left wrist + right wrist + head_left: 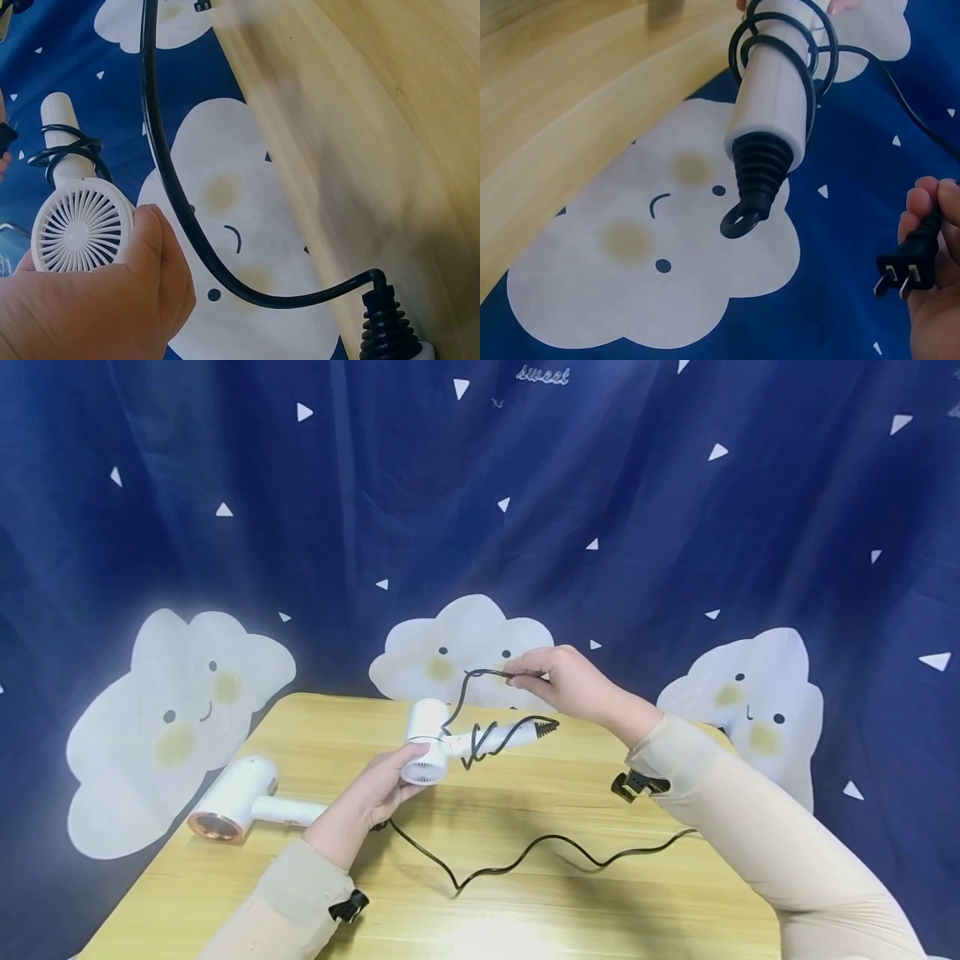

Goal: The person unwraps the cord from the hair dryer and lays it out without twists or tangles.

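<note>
My left hand grips a white hair dryer by its barrel, holding it up over the table. Its round slotted vent faces the left wrist camera. The dryer's black cord is wound in several loose loops round the handle, which points right. Beyond the loops the cord rises in an arc to my right hand, raised to the right of the dryer. There the fingers and thumb pinch the cord's end at the two-pin plug; its metal prongs stick out bare in the right wrist view.
A second white hair dryer with a copper-coloured ring lies at the left of the wooden table. Its black cord runs in waves across to the right edge. A blue curtain with clouds hangs behind.
</note>
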The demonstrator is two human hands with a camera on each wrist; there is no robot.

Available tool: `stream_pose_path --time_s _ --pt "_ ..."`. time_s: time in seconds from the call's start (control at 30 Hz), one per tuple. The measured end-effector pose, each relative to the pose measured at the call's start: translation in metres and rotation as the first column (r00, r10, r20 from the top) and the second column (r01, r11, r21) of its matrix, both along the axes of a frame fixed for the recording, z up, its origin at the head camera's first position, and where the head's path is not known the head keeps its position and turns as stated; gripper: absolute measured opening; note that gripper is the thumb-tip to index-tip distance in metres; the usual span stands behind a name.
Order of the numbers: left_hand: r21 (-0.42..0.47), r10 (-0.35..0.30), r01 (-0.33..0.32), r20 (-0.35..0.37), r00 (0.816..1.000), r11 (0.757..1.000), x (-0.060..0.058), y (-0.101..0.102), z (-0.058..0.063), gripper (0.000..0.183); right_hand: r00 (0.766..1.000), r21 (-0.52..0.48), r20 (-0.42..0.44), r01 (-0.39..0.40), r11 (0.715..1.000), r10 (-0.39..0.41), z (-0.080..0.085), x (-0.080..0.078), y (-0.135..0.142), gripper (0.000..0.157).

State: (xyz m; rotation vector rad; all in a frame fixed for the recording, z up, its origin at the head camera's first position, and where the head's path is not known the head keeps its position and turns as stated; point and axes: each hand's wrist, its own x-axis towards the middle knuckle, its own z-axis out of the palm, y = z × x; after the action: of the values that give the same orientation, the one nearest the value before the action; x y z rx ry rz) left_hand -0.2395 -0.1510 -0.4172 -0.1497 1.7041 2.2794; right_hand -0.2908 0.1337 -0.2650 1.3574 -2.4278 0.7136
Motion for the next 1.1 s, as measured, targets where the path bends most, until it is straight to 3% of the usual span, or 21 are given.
stream_pose_path --time_s 0.33,0.67,0.93,1.1 --pt "-0.006 -0.02 0.02 -0.012 1.0 1.0 0.001 0.002 0.001 0.062 0.997 -0.022 0.014 0.075 0.997 -0.075 -0.007 -0.013 0.003 0.023" --pt "-0.006 -0.055 0.055 -0.035 0.998 0.998 0.004 0.001 -0.001 0.064 0.985 -0.01 0.088 0.148 0.989 -0.146 -0.022 -0.029 0.003 0.021" --pt "-0.015 -0.026 0.025 -0.023 0.999 1.0 0.003 0.003 -0.001 0.061 0.971 0.019 0.127 0.2 0.98 -0.201 -0.038 -0.042 0.008 0.02" --pt "-0.011 -0.02 0.019 -0.022 1.0 1.0 0.002 0.003 -0.002 0.06 0.967 0.012 0.166 0.196 0.981 -0.195 -0.048 -0.048 0.009 0.019"
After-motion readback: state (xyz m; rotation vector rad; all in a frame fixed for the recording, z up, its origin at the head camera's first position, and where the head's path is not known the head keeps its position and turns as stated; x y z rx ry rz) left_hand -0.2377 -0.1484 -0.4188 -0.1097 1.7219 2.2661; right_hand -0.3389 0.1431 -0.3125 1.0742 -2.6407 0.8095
